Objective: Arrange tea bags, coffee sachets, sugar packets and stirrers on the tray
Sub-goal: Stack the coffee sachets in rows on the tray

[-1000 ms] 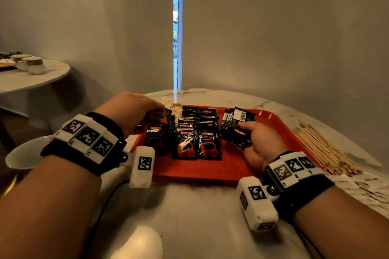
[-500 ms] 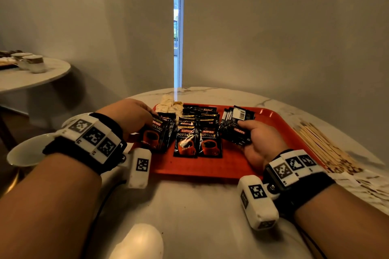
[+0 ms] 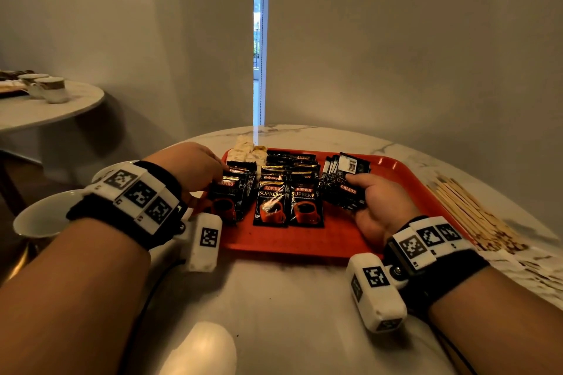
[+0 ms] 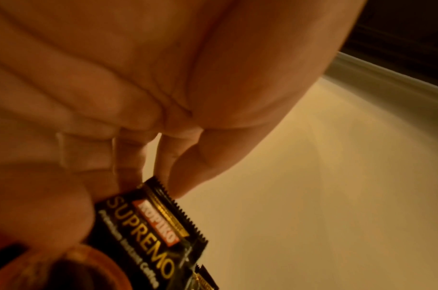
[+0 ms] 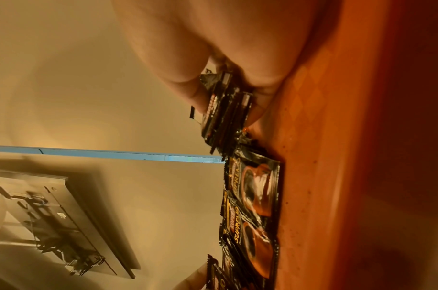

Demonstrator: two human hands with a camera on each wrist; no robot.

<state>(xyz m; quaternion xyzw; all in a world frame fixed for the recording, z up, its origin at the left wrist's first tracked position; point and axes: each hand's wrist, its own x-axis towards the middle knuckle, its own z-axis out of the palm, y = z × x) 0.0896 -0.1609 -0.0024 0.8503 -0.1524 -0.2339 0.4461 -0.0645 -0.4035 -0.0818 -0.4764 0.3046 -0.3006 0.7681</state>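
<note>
An orange tray (image 3: 304,240) holds two rows of black Kopiko coffee sachets (image 3: 288,201) laid face up. My left hand (image 3: 217,175) pinches the top edge of a small stack of sachets (image 3: 228,195) at the tray's left side; the left wrist view shows the fingers (image 4: 178,184) on a Supremo sachet (image 4: 148,223). My right hand (image 3: 358,192) rests on the tray and grips a fanned stack of sachets (image 3: 341,179) between thumb and fingers; the right wrist view shows this stack (image 5: 223,109). Pale packets (image 3: 245,151) lie at the tray's back left corner.
A pile of wooden stirrers (image 3: 469,210) lies on the marble table right of the tray, with white paper packets (image 3: 533,268) nearer me. A white cup (image 3: 39,216) stands off the table's left edge. A second round table (image 3: 45,113) with cups is far left.
My left hand has drawn its stack of sachets from the tray's back left toward me and stood it tilted beside the left row. The right hand has barely moved.
</note>
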